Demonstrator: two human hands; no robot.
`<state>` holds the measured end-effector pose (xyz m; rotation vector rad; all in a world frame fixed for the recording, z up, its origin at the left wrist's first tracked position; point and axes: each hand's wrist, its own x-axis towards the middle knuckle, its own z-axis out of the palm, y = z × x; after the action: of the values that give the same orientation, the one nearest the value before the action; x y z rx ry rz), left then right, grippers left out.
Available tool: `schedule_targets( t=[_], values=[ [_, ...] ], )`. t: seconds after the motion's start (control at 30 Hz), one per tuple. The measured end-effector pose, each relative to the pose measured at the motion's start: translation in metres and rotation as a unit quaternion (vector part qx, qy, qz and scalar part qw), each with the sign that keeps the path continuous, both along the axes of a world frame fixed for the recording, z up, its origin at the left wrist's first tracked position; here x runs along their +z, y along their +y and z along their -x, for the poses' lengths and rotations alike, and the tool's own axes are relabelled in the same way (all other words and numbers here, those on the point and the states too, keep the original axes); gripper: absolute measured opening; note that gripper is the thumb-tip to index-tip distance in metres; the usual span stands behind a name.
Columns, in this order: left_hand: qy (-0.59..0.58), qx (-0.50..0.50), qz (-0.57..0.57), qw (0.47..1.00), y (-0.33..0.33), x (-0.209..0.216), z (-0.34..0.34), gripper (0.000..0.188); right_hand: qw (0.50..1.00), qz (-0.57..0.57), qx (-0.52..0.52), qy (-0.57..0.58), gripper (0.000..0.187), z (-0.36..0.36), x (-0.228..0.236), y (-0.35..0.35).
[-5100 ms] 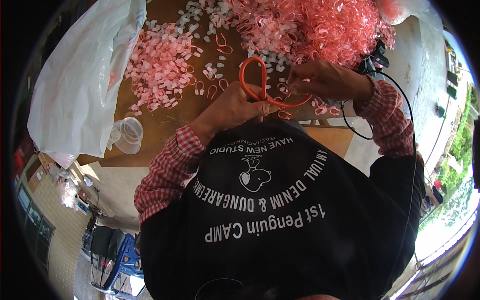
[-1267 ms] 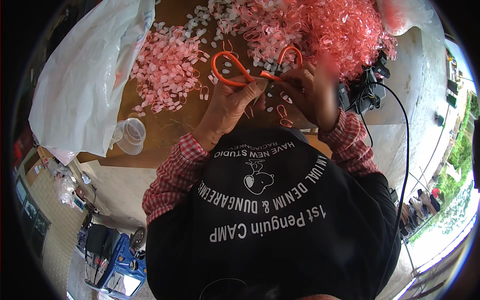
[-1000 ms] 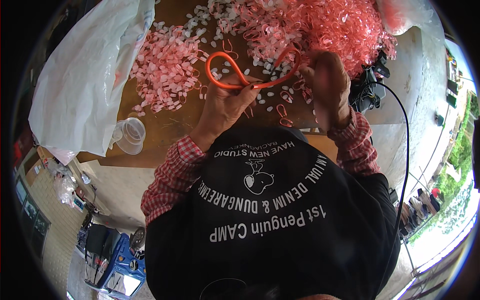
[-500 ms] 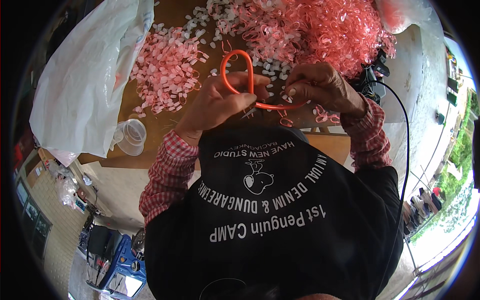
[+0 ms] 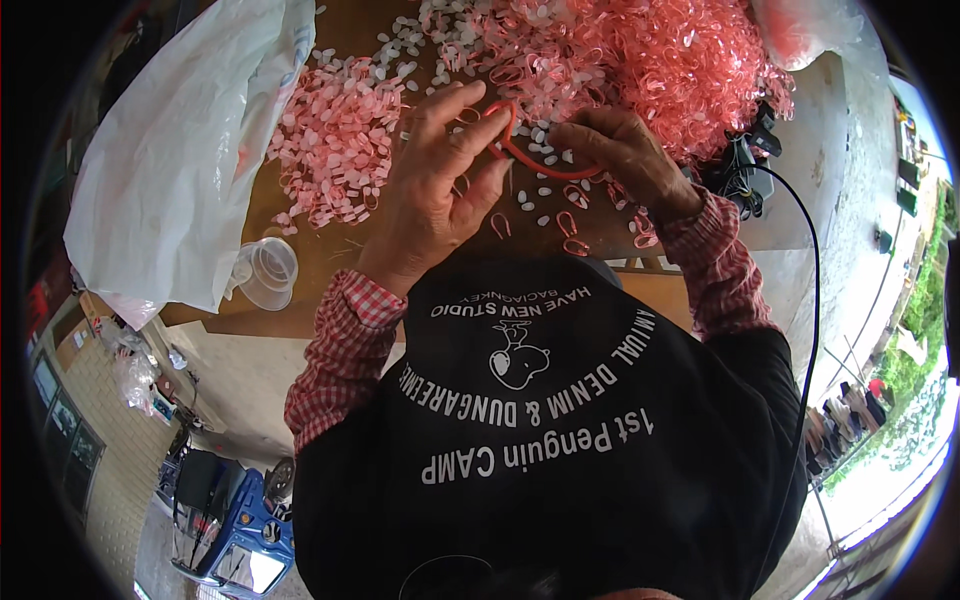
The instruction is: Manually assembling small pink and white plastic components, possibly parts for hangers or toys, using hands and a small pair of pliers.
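Observation:
A thick orange-red flexible cord (image 5: 555, 171) is bent into a curve between my hands above the table. My right hand (image 5: 630, 155) is closed on its right end, the fingertips pinched together. At the cord's twisted left end, my left hand (image 5: 435, 185) has its fingers spread, with the index finger across the loop and the thumb just below; any contact there is hard to make out. Under the hands lie white oval pieces (image 5: 544, 191) and a few small pink loops (image 5: 567, 222).
A big heap of translucent pink loops (image 5: 660, 70) covers the far right of the brown table (image 5: 330, 245). A smaller pink pile (image 5: 335, 145) lies left, near a white plastic sheet (image 5: 180, 170) and clear plastic cups (image 5: 268, 272). A black cable (image 5: 808, 240) hangs at right.
My left hand has lifted away and spread its fingers, where before it gripped the cord's loop. The loop has tilted and looks narrower. My right hand has moved slightly farther away, still on the cord.

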<state>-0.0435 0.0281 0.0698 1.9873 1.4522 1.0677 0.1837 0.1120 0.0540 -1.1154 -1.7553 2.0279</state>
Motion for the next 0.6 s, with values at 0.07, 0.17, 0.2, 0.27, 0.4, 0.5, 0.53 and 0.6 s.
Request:
schedule_targets(
  t=[0.07,0.17,0.2,0.27,0.4,0.5,0.53,0.6],
  values=[
    [-0.014,0.03,-0.002,0.999,-0.003,-0.004,0.008,0.043,0.998,-0.024,0.029,0.045,0.029,0.003,0.002,-0.003],
    [-0.041,0.095,-0.029,0.994,-0.019,-0.014,0.014,0.028,0.973,0.19,-0.124,0.034,0.03,0.01,0.006,-0.016],
    [-0.086,0.09,0.033,0.992,-0.028,-0.018,0.014,0.026,0.909,0.354,-0.141,0.17,0.029,0.009,-0.012,-0.019],
    [-0.198,0.063,0.179,0.962,-0.043,-0.035,0.01,0.025,0.8,0.502,-0.146,0.294,0.029,0.011,-0.025,-0.026],
    [-0.515,0.063,0.309,0.797,-0.033,-0.04,-0.018,0.036,0.691,0.6,-0.179,0.361,0.029,0.035,-0.018,-0.049],
    [-0.638,0.06,0.294,0.709,-0.031,-0.043,-0.024,0.032,0.661,0.629,-0.212,0.352,0.028,0.038,-0.014,-0.053],
    [-0.639,0.062,0.292,0.709,-0.032,-0.046,-0.024,0.032,0.646,0.646,-0.197,0.356,0.03,0.038,-0.017,-0.051],
    [-0.62,0.08,0.276,0.73,-0.033,-0.048,-0.026,0.031,0.631,0.662,-0.183,0.36,0.031,0.036,-0.022,-0.055]
  ],
)
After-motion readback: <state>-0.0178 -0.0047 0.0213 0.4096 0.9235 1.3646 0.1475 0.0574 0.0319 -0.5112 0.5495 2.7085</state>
